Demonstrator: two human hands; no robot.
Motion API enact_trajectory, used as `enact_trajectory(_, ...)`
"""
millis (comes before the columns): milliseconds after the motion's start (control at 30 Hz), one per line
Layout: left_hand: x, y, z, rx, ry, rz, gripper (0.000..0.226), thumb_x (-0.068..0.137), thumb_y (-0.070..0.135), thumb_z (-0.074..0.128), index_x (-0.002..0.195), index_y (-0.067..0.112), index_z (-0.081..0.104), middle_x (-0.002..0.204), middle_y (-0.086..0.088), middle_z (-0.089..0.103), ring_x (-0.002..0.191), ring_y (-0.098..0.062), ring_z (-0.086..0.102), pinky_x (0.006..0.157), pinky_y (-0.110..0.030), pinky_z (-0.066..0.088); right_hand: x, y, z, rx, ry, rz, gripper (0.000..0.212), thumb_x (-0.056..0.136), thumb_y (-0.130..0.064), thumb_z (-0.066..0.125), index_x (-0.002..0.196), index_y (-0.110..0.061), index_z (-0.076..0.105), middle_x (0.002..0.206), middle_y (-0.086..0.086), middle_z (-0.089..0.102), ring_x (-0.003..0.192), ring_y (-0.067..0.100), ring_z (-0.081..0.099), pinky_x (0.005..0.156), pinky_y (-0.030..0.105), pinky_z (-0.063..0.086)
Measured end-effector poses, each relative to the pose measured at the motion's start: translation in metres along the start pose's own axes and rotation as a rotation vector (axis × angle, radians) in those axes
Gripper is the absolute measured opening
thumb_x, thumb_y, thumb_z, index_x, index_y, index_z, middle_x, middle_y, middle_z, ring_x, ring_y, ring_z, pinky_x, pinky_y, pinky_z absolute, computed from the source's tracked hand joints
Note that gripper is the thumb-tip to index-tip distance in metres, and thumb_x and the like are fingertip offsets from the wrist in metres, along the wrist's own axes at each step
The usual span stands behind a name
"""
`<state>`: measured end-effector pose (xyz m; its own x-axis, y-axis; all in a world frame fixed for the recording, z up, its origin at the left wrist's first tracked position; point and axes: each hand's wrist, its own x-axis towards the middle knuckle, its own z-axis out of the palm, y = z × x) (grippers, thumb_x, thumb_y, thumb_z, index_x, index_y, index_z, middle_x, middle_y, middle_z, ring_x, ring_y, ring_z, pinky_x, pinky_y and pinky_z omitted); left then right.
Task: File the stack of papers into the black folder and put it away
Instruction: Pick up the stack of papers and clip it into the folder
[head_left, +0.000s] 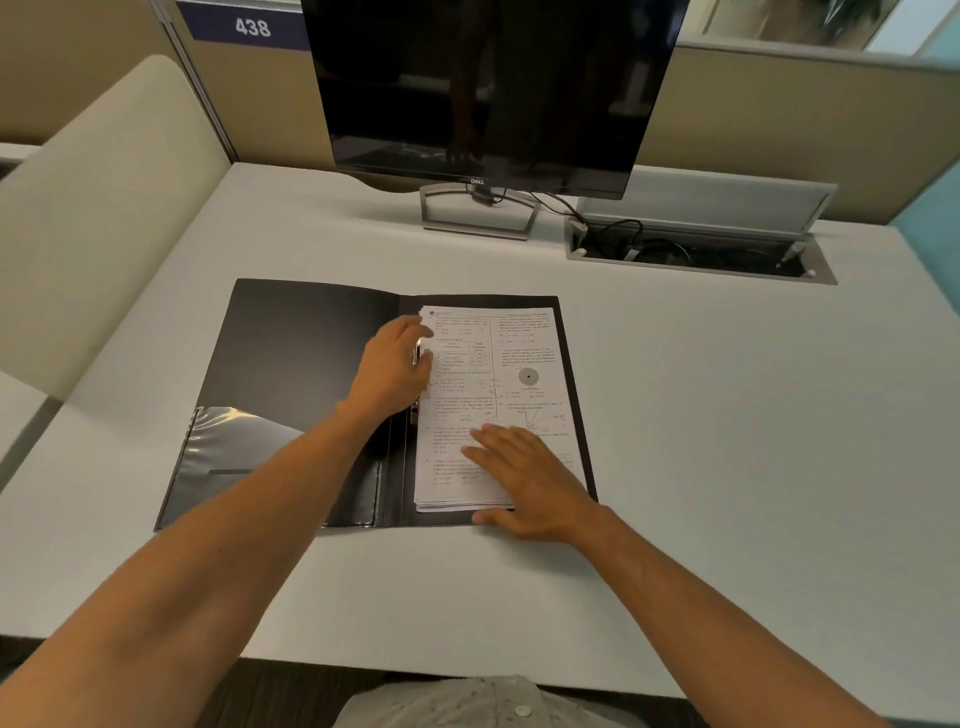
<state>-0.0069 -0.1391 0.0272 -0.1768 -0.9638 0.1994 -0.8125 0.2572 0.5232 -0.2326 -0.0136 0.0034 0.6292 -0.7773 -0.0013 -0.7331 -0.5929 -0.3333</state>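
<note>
Pressing flat with spread fingers, the right hand (524, 478) is laid on the lower part of the stack of papers (498, 395), which lies on the right-hand leaf of the open black folder (291, 374). At about ten o'clock from it, the left hand (397, 371) is curled over the metal clip (415, 358) by the spine, at the left edge of the sheets; whether the clip is actually pinched cannot be told, since the fingertips are hidden.

Misalignment is judged the chief risk: if the clip is let down while the sheets are fanned, as they appear to be at the bottom edge, some pages could be left unclamped or creased. The stack could also be pushed toward three o'clock if the flat palm is eased too soon.

Both forearms are stretched forward from six o'clock, the left one crossing the folder's lower left leaf, where a clear pocket (228, 447) is seen. The wrists are held low, near the white desk (727, 415). At twelve o'clock a dark monitor (493, 88) is stood well apart from the folder, with a cable tray (696, 249) at about two o'clock.
</note>
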Motion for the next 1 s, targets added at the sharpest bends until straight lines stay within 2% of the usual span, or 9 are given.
enact_trajectory(133,0.037,0.0,0.004,0.088,-0.116,-0.011,0.042,0.091,0.028,0.057,0.13,0.013,0.05,0.145,-0.008,0.043,0.135,-0.027,0.035,0.111,-0.043,0.028,0.01,-0.009,0.004,-0.016,-0.027,-0.055,0.077,0.081,-0.056,0.06,0.144,-0.026,0.027,0.154,0.001,0.027,0.142,0.021,0.019,0.116,0.039,0.01)
enact_trajectory(333,0.076,-0.005,0.01,0.201,-0.273,0.004,0.055,0.091,0.038,0.055,0.138,0.014,0.04,0.149,-0.009,0.037,0.137,-0.028,0.033,0.111,-0.046,0.028,0.028,-0.017,0.009,0.033,-0.043,-0.066,0.074,0.081,-0.049,0.063,0.142,-0.028,0.028,0.151,0.001,0.032,0.139,0.023,0.027,0.114,0.042,0.019)
enact_trajectory(567,0.092,-0.015,0.018,0.184,-0.416,-0.071,0.07,0.088,0.049,0.056,0.143,0.013,0.031,0.148,-0.008,0.037,0.134,-0.029,0.036,0.107,-0.049,0.034,0.032,-0.015,0.017,0.069,-0.072,-0.097,0.066,0.085,-0.044,0.061,0.141,-0.025,0.031,0.149,0.002,0.036,0.136,0.023,0.033,0.112,0.041,0.026)
enact_trajectory(800,0.098,-0.017,0.024,0.259,-0.414,-0.023,0.069,0.085,0.056,0.054,0.138,0.015,0.037,0.134,-0.009,0.05,0.122,-0.029,0.047,0.099,-0.048,0.039,0.035,-0.014,0.014,0.047,-0.118,-0.169,0.058,0.088,-0.039,0.058,0.139,-0.021,0.037,0.146,0.004,0.042,0.132,0.025,0.039,0.11,0.04,0.028)
enact_trajectory(1000,0.099,-0.019,0.026,0.327,-0.455,0.038,0.075,0.085,0.059,0.052,0.142,0.014,0.033,0.142,-0.009,0.043,0.128,-0.03,0.041,0.103,-0.048,0.035,0.04,-0.017,0.013,-0.02,-0.15,-0.269,0.06,0.083,-0.026,0.069,0.136,-0.018,0.041,0.14,0.007,0.047,0.127,0.025,0.043,0.107,0.04,0.035)
